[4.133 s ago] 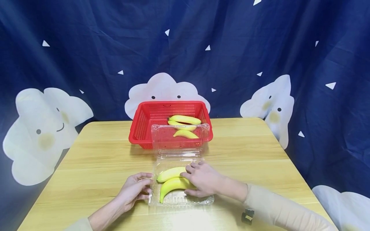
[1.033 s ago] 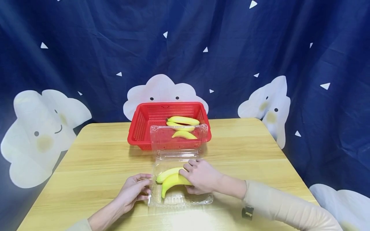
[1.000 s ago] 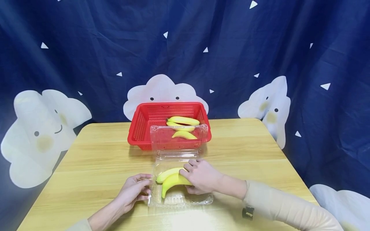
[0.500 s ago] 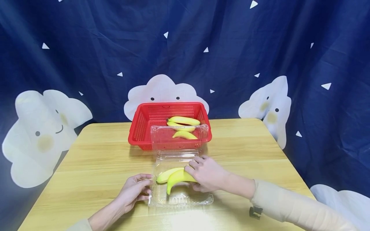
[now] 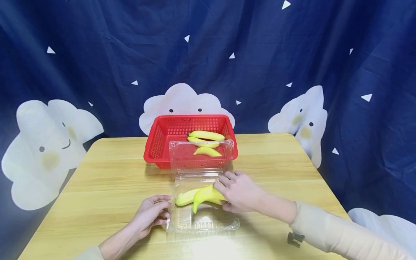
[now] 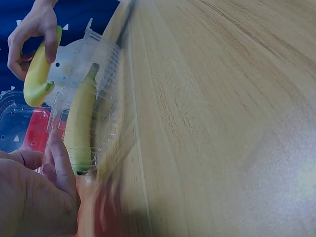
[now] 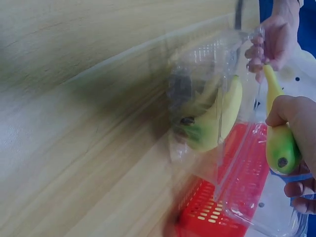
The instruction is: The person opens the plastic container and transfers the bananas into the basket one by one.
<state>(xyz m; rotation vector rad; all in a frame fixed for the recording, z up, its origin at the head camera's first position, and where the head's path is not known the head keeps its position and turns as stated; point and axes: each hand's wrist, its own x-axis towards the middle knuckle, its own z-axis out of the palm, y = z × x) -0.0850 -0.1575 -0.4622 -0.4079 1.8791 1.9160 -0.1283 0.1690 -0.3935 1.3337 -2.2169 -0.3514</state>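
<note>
At the left side of a clear plastic clamshell box [image 5: 177, 224], my left hand [image 5: 150, 216] holds its edge between thumb and fingers. My right hand [image 5: 242, 192] grips a banana [image 5: 202, 197] over the box's right half, thumb and fingers around its far end. In the left wrist view this held banana [image 6: 35, 81] hangs above the box rim, its stem end free. Another banana [image 5: 186, 198] lies inside the box along the back, seen through the clear wall in the left wrist view; the right hand and held banana partly cover it. The box's lid [image 5: 175, 144] stands raised behind.
A red perforated basket [image 5: 159, 142] sits at the back of the wooden table [image 5: 113, 173], directly behind the raised lid. Several bananas [image 5: 208, 135] lie in its right part, some seen through the lid. A dark blue curtain [image 5: 260, 65] with clouds hangs behind the table.
My right hand has raised the front banana off the box floor and shifted it right and back, over the other banana. My left hand stays at the box's left edge.
</note>
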